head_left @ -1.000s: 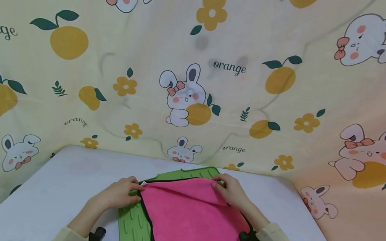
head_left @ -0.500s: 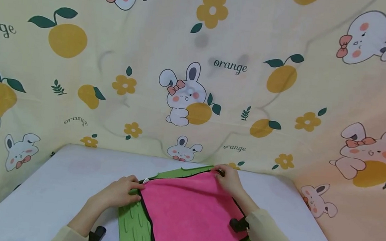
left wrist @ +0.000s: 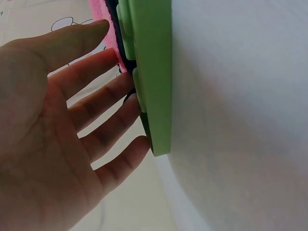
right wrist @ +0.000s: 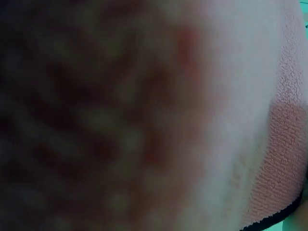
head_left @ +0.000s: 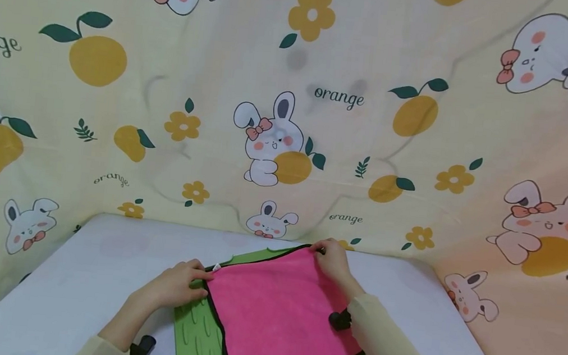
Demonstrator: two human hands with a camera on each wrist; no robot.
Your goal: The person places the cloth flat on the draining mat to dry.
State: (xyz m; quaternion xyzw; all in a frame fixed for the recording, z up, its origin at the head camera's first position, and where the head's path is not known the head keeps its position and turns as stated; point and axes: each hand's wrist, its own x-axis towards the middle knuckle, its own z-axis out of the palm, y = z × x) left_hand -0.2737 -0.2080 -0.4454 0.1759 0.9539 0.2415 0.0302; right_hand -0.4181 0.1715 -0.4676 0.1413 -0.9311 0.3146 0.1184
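Observation:
A pink cloth (head_left: 277,312) with black edging and a small white tag (head_left: 217,267) lies spread over a green washboard (head_left: 194,330) with raised ridges. My left hand (head_left: 175,283) rests at the cloth's far left corner. In the left wrist view its fingers (left wrist: 103,94) are spread fairly straight, their tips touching the cloth edge and the washboard's side (left wrist: 158,72). At the far right corner my right hand (head_left: 333,262) pinches the black edging. Blur fills most of the right wrist view, with fuzzy cloth (right wrist: 279,159) at its right side.
The washboard lies on a white table (head_left: 77,283). Behind it hangs a yellow curtain (head_left: 211,81) printed with rabbits and oranges. Black wrist-worn devices (head_left: 143,349) are near both cuffs; the right one overlaps the cloth in the head view.
My right hand has drawn the folded-back far right corner up and away, so the fold is gone and the cloth lies flatter. The left hand has stayed at its corner.

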